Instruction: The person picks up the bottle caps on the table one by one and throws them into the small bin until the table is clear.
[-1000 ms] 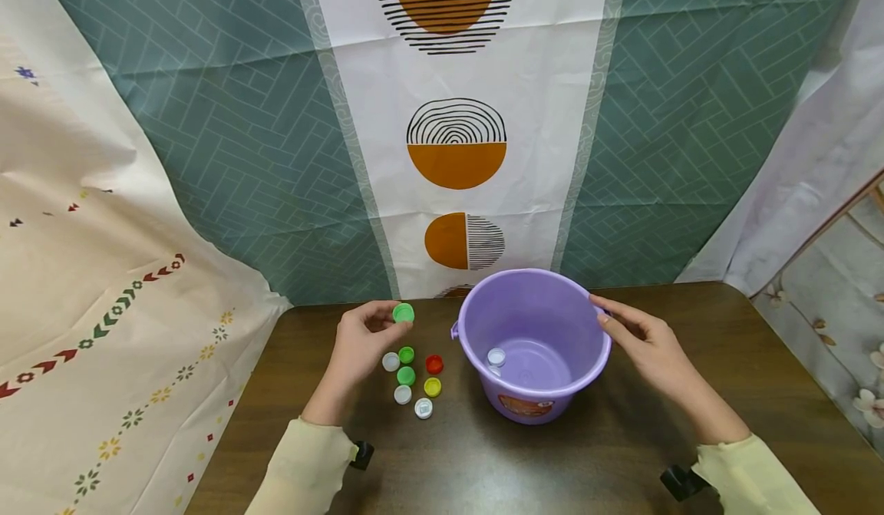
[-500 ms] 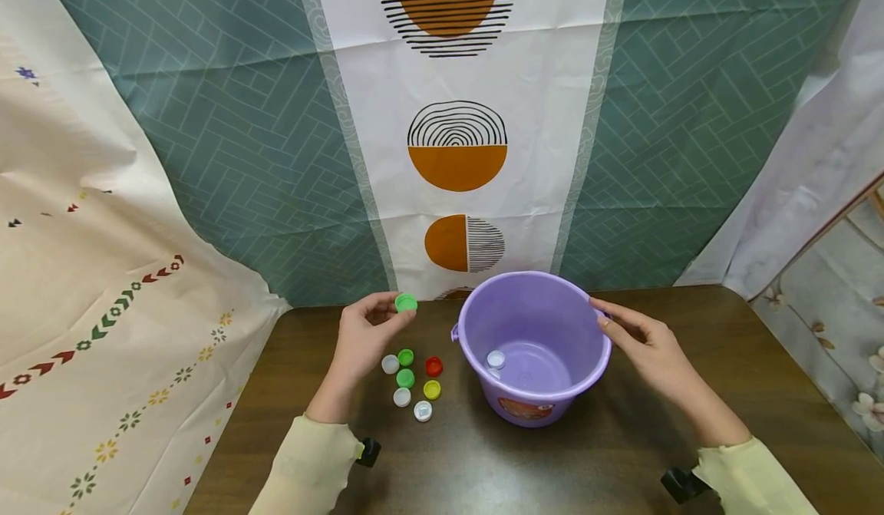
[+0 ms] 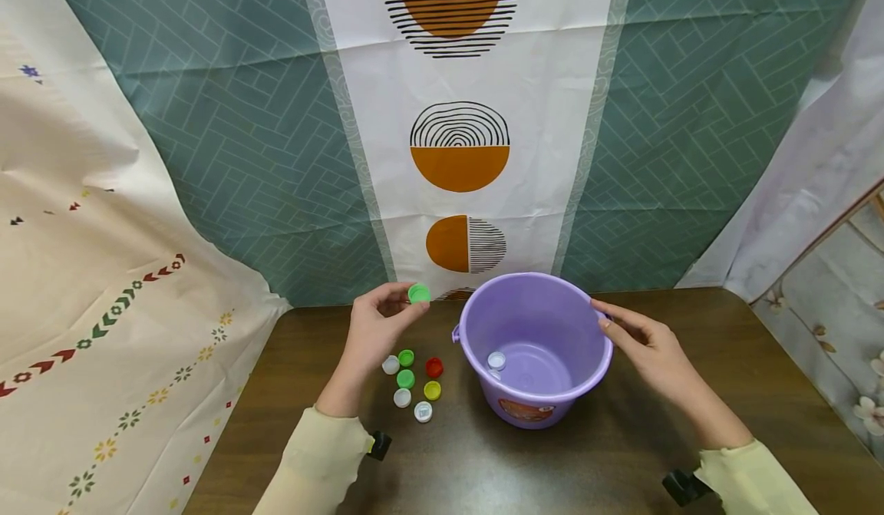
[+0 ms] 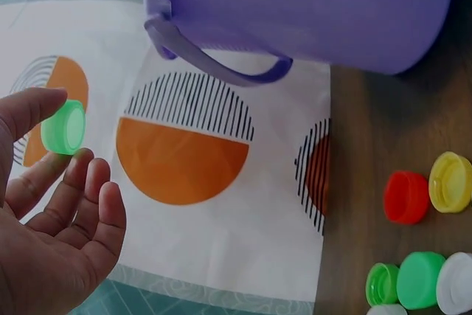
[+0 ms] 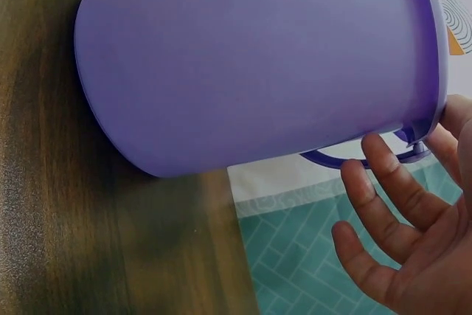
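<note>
My left hand (image 3: 376, 327) pinches a green bottle cap (image 3: 418, 294) between thumb and finger, raised to the left of a purple bucket (image 3: 528, 392). In the left wrist view the cap (image 4: 65, 127) sits at the fingertips while the remaining fingers curl loosely below. With thumb and index finger, my right hand (image 3: 649, 346) grips the bucket's right rim. Its other fingers spread beside the bucket wall (image 5: 258, 71) in the right wrist view. Inside the bucket, at the left of its floor, lie white caps (image 3: 496, 360).
Several loose caps lie on the brown table (image 3: 470, 469) left of the bucket, among them a red cap (image 3: 433, 367), a yellow cap (image 3: 432, 390), a green cap (image 3: 405, 378) and a white cap (image 3: 423, 411). A patterned cloth (image 3: 456, 170) hangs behind the table.
My left hand has risen and shifted slightly right toward the bucket with the green cap. The right hand stays at the rim, and the bucket has not moved.
</note>
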Motion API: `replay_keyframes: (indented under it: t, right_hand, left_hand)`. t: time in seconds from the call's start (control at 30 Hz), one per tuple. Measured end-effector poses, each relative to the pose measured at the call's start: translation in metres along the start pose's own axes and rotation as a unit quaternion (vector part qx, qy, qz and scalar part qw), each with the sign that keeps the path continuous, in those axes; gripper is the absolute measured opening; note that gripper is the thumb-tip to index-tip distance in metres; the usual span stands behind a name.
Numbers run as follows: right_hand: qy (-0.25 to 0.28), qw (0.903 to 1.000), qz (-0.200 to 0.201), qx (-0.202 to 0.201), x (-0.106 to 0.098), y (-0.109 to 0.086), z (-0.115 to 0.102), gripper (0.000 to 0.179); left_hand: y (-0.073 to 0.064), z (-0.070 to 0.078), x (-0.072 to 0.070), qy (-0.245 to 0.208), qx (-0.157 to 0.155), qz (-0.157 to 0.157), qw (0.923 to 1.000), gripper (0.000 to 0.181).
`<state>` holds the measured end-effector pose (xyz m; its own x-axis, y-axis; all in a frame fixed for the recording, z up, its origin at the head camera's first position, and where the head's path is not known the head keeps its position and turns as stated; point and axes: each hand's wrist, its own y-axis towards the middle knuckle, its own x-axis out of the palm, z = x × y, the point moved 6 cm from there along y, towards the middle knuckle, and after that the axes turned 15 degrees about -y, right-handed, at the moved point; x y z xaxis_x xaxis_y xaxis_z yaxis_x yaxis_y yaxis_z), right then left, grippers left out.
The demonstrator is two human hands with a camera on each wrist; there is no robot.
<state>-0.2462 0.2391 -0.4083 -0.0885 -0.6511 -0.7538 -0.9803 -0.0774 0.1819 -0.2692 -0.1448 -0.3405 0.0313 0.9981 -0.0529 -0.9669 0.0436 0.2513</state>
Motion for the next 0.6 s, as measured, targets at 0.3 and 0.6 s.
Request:
replay_keyframes:
  t: [0.3, 0.6]
  right_hand:
    - [0.001, 1.0, 0.003, -0.004, -0.001, 0.0, 0.0, 0.037]
    - [-0.004, 1.0, 0.003, -0.002, -0.001, 0.0, -0.002, 0.037]
  left_hand:
    - [0.01, -0.016, 0.016, -0.021, 0.017, -0.022, 0.9994, 0.033]
    - [0.014, -0.009, 0.046, -0.027, 0.036, -0.05, 0.9978, 0.031]
